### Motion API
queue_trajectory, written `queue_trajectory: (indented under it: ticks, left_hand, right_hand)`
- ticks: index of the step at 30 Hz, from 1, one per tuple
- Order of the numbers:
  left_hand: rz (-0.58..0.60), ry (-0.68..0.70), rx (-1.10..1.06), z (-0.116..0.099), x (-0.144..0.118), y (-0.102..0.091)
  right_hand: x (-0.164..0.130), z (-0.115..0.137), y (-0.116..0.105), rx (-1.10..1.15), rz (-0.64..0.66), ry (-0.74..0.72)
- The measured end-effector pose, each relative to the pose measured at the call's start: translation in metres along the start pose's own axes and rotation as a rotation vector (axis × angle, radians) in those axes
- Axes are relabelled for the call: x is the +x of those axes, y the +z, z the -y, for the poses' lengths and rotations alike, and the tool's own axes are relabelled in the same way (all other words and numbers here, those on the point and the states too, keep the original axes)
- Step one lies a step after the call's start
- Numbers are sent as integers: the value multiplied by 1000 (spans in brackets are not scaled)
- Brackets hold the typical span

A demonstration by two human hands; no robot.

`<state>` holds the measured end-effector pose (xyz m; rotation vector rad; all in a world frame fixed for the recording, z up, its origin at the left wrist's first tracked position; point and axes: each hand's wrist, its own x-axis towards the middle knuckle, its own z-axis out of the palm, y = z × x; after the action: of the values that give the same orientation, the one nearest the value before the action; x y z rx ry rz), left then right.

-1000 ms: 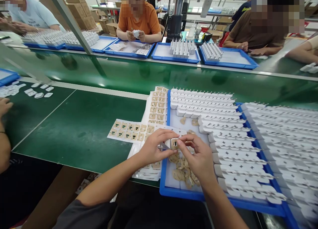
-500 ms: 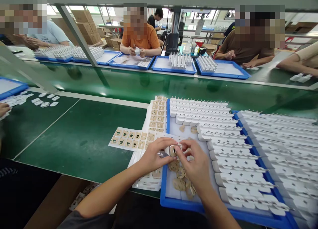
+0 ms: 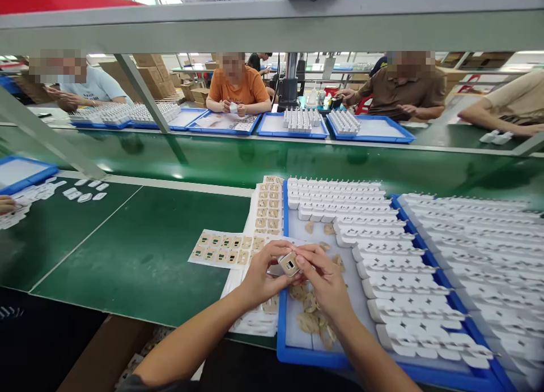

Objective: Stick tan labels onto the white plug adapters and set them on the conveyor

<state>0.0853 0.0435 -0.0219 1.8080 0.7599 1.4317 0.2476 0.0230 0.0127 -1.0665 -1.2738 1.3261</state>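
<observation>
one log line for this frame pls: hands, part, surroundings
left hand: holds white charger | right hand: fingers on same charger | below: blue tray, peeled film bits | left: sticker sheet

Trays and label sheets on the table (image 3: 140, 250)

The near tray (image 3: 297, 355) lies at the table's front edge, rows of adapters (image 3: 365, 233) in it; a second tray (image 3: 488, 245) sits just right. Label sheets (image 3: 221, 249) lie left of it. Behind runs the conveyor (image 3: 255, 154), with more trays (image 3: 293, 132) beyond.
</observation>
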Motion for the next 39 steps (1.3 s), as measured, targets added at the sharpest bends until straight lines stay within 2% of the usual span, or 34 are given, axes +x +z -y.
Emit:
queue_trajectory:
  ticks: [3, 8, 15, 23, 29, 33, 36, 39]
  left_hand:
    - [-10, 57, 91, 3, 1, 1]
    - [1, 249, 255, 9, 1, 1]
    - [19, 232, 231, 4, 2, 1]
    - [36, 301, 287, 3, 4, 1]
    - [36, 307, 252, 4, 3, 2]
    - [36, 365, 210, 4, 2, 2]
    - [26, 320, 203, 1, 3, 0]
    - [9, 248, 224, -4, 5, -1]
  right_hand:
    - [0, -1, 2, -12, 6, -23]
    - [-3, -4, 11, -110, -59, -92]
    - [-1, -4, 8, 93, -13, -2]
    - [-2, -1, 9, 128, -46, 9]
    - [-1, -5, 9, 175, -37, 18]
    - [1, -6, 4, 223, -28, 48]
    - [2, -1, -2, 187, -4, 32]
    - [1, 6, -5, 0, -27, -72]
